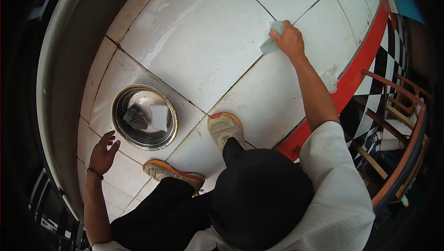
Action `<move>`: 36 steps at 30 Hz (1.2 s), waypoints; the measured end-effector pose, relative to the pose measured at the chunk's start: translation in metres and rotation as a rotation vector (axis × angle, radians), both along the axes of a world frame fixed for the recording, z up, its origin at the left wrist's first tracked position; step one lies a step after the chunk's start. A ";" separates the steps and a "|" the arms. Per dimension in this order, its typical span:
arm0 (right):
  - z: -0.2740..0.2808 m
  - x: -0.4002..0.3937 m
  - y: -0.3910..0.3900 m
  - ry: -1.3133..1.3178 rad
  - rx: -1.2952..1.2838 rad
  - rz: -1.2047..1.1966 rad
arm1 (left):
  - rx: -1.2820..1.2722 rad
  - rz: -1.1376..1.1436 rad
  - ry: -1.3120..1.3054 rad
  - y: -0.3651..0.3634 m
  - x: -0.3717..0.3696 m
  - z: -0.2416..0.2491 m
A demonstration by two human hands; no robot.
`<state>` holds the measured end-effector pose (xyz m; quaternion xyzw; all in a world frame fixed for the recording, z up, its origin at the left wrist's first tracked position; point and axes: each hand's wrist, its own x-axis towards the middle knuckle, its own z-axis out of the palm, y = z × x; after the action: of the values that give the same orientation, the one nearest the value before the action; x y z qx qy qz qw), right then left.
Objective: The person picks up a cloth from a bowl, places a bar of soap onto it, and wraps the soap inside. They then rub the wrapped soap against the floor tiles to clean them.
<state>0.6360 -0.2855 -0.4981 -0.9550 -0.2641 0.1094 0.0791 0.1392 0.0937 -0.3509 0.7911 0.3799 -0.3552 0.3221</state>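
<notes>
My right hand [290, 40] is closed on a pale green cloth [269, 46], which touches the white tiled floor [199, 43] near a joint between tiles. My left hand [104, 153] holds nothing, its fingers apart, just below the rim of a round metal basin [174, 133]. Inside the basin lie a dark grey brush-like item [136, 118] on the left and a white block or folded pad [159, 117] on the right. Wet streaks shine on the tiles above the basin.
A large curved grey edge [46, 75] runs down the left. My shoes [225, 128] stand beside the basin. Crumpled clear plastic [329, 79] lies by a red floor strip [358, 68]. Farther right are checkered tiles and a brown-framed chair [418, 135].
</notes>
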 end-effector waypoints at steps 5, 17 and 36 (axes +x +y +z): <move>0.010 -0.006 -0.002 0.076 -0.113 0.146 | -0.007 -0.041 0.036 0.000 -0.001 -0.003; 0.021 0.001 -0.008 0.080 -0.169 0.251 | -0.033 -0.024 0.028 -0.001 0.007 -0.008; 0.019 -0.010 0.000 0.057 -0.202 0.328 | -0.037 -0.041 0.014 -0.001 0.006 -0.011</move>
<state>0.6265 -0.2858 -0.4789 -0.8988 -0.4013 0.1740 -0.0283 0.1455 0.0930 -0.3614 0.7901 0.3592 -0.3743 0.3267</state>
